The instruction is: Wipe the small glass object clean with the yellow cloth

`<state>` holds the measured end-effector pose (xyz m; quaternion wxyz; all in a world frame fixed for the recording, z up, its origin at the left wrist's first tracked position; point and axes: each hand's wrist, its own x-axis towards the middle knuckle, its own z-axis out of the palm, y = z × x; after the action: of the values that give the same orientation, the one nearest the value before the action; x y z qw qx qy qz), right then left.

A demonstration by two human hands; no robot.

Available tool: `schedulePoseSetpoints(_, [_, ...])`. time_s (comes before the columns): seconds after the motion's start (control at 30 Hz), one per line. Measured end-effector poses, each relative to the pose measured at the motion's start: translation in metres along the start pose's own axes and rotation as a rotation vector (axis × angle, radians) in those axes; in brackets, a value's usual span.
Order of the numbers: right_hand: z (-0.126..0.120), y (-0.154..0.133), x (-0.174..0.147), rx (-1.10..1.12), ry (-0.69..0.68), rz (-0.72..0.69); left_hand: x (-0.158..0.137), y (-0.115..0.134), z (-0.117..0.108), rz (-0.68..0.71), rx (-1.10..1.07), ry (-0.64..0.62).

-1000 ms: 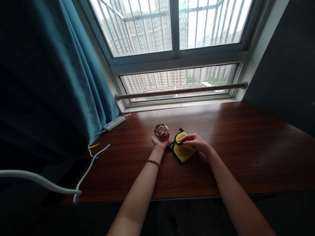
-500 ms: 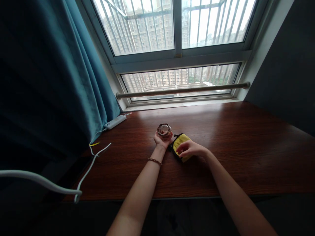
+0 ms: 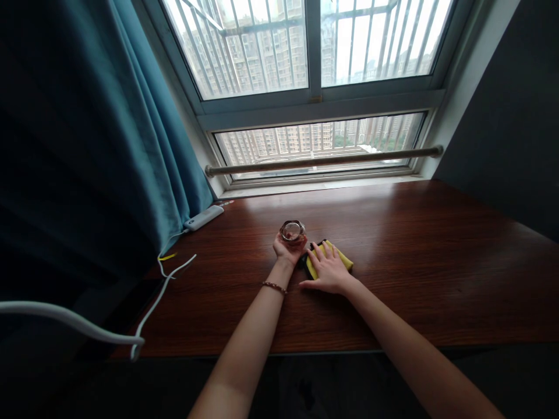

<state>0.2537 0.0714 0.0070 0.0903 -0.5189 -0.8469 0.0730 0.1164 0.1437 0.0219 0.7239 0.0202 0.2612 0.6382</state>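
— What are the two hands doing?

— The left hand (image 3: 287,249), just left of the frame's centre, is cupped palm-up around a small glass cup (image 3: 292,231), fingers curled about its lower part so the rim shows above them. A beaded bracelet (image 3: 273,286) sits on that wrist. The right hand (image 3: 328,270) lies just right of centre, palm down, fingers spread flat; it grips nothing and simply presses on a yellow cloth (image 3: 338,255).

— Where is the cloth exactly?

— On the dark wooden desk (image 3: 428,262), near the middle of the frame, directly under the right hand. Its yellow edge pokes out beyond the fingertips and to the right; a black trim shows at its left side, just beside the left hand.

— Do cup and cloth touch?

— I cannot tell; they sit very close.

— Anything else around?

— A teal curtain (image 3: 87,145) fills the left of the frame. A white power strip (image 3: 203,217) lies at the desk's back left, with white cables (image 3: 166,285) trailing toward the lower left. A barred window (image 3: 310,75) spans the top.
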Motion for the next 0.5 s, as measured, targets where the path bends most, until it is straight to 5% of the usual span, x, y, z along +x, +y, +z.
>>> schedulePoseSetpoints(0.27, [-0.004, 0.025, -0.005, -0.025, -0.069, 0.014, 0.004, -0.002, -0.002, -0.009, 0.027, -0.046])
schedulePoseSetpoints(0.5, [-0.035, 0.178, -0.079, -0.155, -0.025, 0.348, -0.002, -0.005, 0.002, -0.037, 0.093, -0.078])
